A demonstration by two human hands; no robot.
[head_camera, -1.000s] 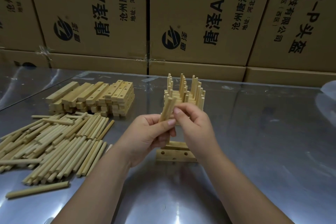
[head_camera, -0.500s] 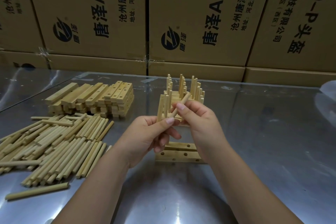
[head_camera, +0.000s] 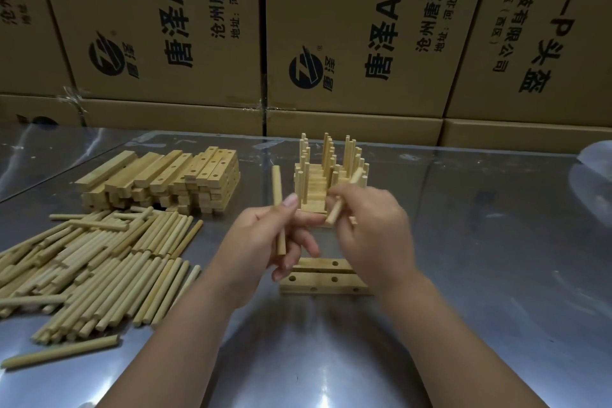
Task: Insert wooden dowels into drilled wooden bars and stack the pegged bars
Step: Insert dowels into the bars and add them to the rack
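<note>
- While fingers of the left hand point(head_camera: 261, 242) pinch an upright dowel point(head_camera: 277, 185), fingers of the right hand point(head_camera: 374, 232) grip a tilted dowel point(head_camera: 335, 211).
- Two drilled bars point(head_camera: 326, 280) lie on the counter point(head_camera: 480, 242) below; the pegged stack point(head_camera: 318, 182) stands behind.

Two pale drilled bars point(head_camera: 326, 280) lie flat side by side, holes up, in front of the pegged stack point(head_camera: 331, 169) with its pegs upright, while the left hand point(head_camera: 265, 242) pinches an upright dowel point(head_camera: 277, 195) and the right hand point(head_camera: 371, 228) a tilted dowel point(head_camera: 334, 214)
</note>
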